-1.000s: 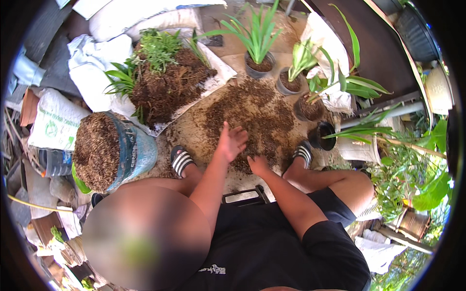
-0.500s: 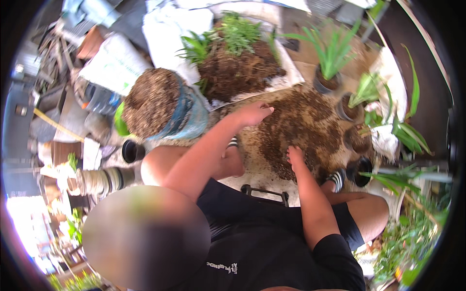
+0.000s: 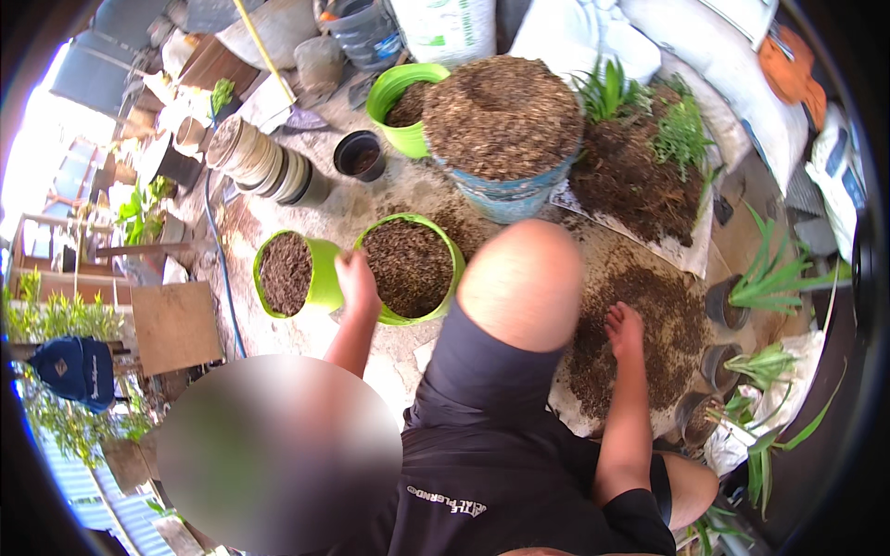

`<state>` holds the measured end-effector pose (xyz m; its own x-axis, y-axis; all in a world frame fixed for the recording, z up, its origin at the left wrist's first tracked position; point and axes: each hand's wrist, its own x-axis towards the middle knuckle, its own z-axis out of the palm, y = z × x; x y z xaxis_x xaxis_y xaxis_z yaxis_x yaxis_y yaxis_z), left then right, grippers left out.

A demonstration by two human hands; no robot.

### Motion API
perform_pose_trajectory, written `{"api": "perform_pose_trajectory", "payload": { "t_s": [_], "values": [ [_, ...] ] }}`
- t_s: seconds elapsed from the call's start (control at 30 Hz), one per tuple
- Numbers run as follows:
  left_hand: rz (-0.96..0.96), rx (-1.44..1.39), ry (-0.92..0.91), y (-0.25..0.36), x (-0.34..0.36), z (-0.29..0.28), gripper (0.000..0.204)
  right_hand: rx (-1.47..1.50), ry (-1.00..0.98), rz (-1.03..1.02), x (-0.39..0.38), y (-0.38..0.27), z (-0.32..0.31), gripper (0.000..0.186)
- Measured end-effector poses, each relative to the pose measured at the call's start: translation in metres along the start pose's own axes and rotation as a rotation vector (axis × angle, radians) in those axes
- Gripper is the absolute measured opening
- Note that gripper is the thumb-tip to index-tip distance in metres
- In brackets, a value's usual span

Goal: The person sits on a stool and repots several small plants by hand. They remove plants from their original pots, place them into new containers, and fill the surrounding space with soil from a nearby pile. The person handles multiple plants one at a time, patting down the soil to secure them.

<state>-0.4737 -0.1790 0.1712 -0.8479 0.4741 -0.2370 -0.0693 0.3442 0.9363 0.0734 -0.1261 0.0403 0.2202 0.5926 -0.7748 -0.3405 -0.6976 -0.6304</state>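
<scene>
My left hand (image 3: 357, 283) is closed at the left rim of a bright green pot (image 3: 456, 269) filled with dark potting mix; its fingertips are partly hidden. Right beside that hand is a second green pot (image 3: 324, 276), also filled with mix and seen tilted. My right hand (image 3: 625, 330) holds nothing, its fingers loosely apart over dark soil (image 3: 649, 324) spread on the ground. Between my arms rises my bent knee.
A blue bucket (image 3: 514, 199) heaped with mix stands beyond my knee. Behind it are another green pot (image 3: 408, 139) and a black pot (image 3: 360, 156). Stacked pots (image 3: 269, 162) lie left. Plants with soil rest on a white sack (image 3: 691, 255); potted plants (image 3: 728, 301) line the right.
My view has swung left, bringing the two filled green pots into sight. My left hand has moved from over the spread soil to the pots. My right hand stays over the soil, its fingers now looser.
</scene>
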Motion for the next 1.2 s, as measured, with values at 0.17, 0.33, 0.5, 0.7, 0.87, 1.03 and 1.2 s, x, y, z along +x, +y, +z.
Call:
{"api": "perform_pose_trajectory", "payload": {
  "t_s": [0.17, 0.33, 0.5, 0.7, 0.87, 1.03, 1.2],
  "values": [
    [-0.243, 0.693, 0.394, -0.12, -0.031, -0.049, 0.054, -0.324, -0.067, -0.582, -0.055, -0.135, 0.076, 0.028],
    [-0.34, 0.121, -0.145, -0.088, -0.036, -0.049, 0.044, -1.267, -0.769, -0.62, -0.179, -0.227, 0.24, 0.035],
    [-0.26, 0.241, -0.18, -0.125, -0.019, -0.047, 0.04, -2.212, -0.919, -0.462, -0.134, -0.196, 0.267, 0.058],
    [-0.16, 0.286, -0.121, -0.132, -0.019, -0.041, 0.039, -2.218, -0.876, -0.074, -0.136, -0.109, 0.394, 0.062],
    [-0.17, 0.184, -0.144, -0.116, -0.023, -0.047, 0.037, -2.064, -0.772, -0.374, -0.109, -0.024, 0.426, 0.062],
    [-0.1, 0.365, -0.148, -0.114, -0.02, -0.041, 0.036, -1.686, -0.555, -0.948, -0.061, 0.024, 0.377, 0.044],
    [-0.074, 0.314, -0.284, -0.056, 0.0, -0.038, 0.03, -1.584, -0.506, -0.836, -0.067, 0.006, 0.349, 0.04]
  ]
}}
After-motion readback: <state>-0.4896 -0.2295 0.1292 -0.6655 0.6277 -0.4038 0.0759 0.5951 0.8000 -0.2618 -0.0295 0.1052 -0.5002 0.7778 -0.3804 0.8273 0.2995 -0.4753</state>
